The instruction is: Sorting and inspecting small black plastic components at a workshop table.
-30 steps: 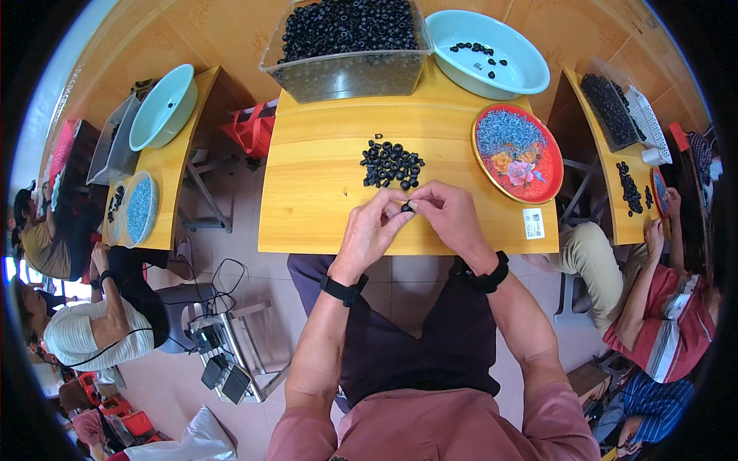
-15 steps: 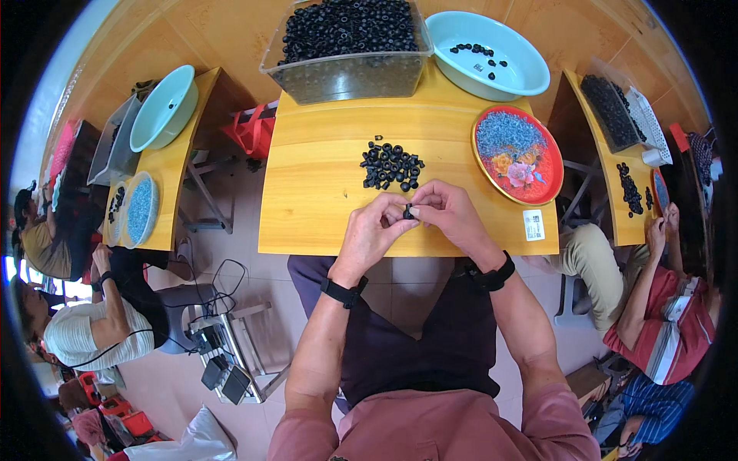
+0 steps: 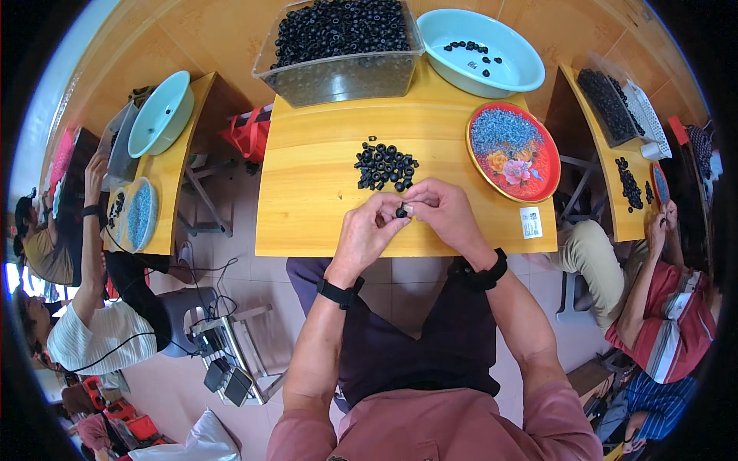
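Observation:
Between my two hands, just above the table's front edge, is a small round black plastic part (image 3: 401, 210). My left hand (image 3: 371, 225) pinches it between thumb and fingers. From the other side my right hand (image 3: 440, 206) has its thumb and forefinger closed at the part's upper edge; whether a second tiny piece is in that pinch, I cannot make out. Right beyond my fingertips lies a loose pile of black plastic parts (image 3: 384, 165), some ring-shaped, on the yellow wooden table (image 3: 307, 211).
A clear bin (image 3: 338, 84) full of black parts stands at the back, beside a light-blue basin (image 3: 480, 81) with several parts. On the right are a red floral tray (image 3: 542, 173) of small clear-blue pieces and a white label (image 3: 530, 222). Other people sit at tables on both sides.
The black part has turned in my fingers and shows a rounder side. My hands stay close together. At the left table, a co-worker's arm has reached forward toward the grey bin.

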The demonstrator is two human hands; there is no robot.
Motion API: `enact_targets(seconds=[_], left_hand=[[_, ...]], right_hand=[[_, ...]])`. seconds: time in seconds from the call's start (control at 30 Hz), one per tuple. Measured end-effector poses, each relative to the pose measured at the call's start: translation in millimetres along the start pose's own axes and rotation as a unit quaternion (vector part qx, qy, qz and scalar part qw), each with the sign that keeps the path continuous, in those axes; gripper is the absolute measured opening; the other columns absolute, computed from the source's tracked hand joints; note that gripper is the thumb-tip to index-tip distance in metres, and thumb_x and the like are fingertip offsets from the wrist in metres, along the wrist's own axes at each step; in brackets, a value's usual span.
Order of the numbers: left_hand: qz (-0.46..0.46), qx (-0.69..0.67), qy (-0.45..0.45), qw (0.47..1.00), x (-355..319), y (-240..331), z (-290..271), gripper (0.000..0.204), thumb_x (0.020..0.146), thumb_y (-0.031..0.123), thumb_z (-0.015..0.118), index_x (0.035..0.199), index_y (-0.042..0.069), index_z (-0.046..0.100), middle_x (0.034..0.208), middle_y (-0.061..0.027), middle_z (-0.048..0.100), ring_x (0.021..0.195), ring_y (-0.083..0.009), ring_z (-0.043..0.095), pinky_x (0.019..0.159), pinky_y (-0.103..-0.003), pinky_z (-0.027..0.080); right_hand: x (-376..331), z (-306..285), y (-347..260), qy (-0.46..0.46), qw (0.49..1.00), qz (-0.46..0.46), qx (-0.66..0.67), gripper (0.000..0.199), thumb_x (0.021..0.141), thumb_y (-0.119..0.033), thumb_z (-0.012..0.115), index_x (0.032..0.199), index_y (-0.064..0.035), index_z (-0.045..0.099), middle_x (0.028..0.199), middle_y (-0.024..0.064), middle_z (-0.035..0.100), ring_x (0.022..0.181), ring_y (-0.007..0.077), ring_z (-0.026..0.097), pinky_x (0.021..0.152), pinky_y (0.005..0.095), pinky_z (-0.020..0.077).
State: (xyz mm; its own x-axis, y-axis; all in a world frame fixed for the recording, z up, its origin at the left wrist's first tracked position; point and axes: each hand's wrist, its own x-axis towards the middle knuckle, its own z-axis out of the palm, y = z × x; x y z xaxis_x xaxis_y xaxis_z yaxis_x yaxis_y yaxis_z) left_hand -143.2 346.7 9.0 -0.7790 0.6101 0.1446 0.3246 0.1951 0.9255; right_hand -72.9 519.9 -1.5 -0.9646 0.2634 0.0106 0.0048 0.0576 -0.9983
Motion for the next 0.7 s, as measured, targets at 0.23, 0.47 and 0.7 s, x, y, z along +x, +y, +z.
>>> enact_targets(seconds=[0.23, 0.47, 0.7], left_hand=[[-0.020, -0.026, 0.016, 0.999, 0, -11, 0, 0.022, 0.083, 0.012, 0.084, 0.094, 0.002, 0.067, 0.079, -0.0078, 0.073, 0.066, -0.0127, 0.064, 0.062, -0.027, 0.051], [-0.029, -0.004, -0.009, 1.000, 0, -12, -2, 0.021, 0.085, 0.004, 0.081, 0.098, -0.002, 0.066, 0.088, -0.0081, 0.076, 0.080, -0.0100, 0.070, 0.072, -0.026, 0.056], [-0.014, -0.051, 0.012, 0.999, -2, -21, 1, 0.021, 0.085, 0.010, 0.083, 0.096, 0.001, 0.067, 0.080, -0.0077, 0.075, 0.067, -0.0102, 0.065, 0.063, -0.027, 0.051]], right_hand=[[3, -1, -13, 0.008, 0.994, -0.014, -0.105, 0.012, 0.086, -0.007, 0.071, 0.095, 0.0013, 0.075, 0.080, 0.0064, 0.075, 0.074, 0.0097, 0.070, 0.069, 0.0267, 0.0550], [5, -1, -10, -0.008, 0.999, 0.003, -0.032, 0.013, 0.087, -0.005, 0.070, 0.095, 0.0039, 0.074, 0.080, 0.0077, 0.074, 0.074, 0.0119, 0.071, 0.068, 0.0267, 0.0552], [6, -3, -11, -0.028, 0.999, 0.039, -0.027, 0.013, 0.089, -0.003, 0.069, 0.098, 0.0055, 0.074, 0.083, 0.0073, 0.074, 0.077, 0.0104, 0.069, 0.071, 0.0252, 0.0540]])
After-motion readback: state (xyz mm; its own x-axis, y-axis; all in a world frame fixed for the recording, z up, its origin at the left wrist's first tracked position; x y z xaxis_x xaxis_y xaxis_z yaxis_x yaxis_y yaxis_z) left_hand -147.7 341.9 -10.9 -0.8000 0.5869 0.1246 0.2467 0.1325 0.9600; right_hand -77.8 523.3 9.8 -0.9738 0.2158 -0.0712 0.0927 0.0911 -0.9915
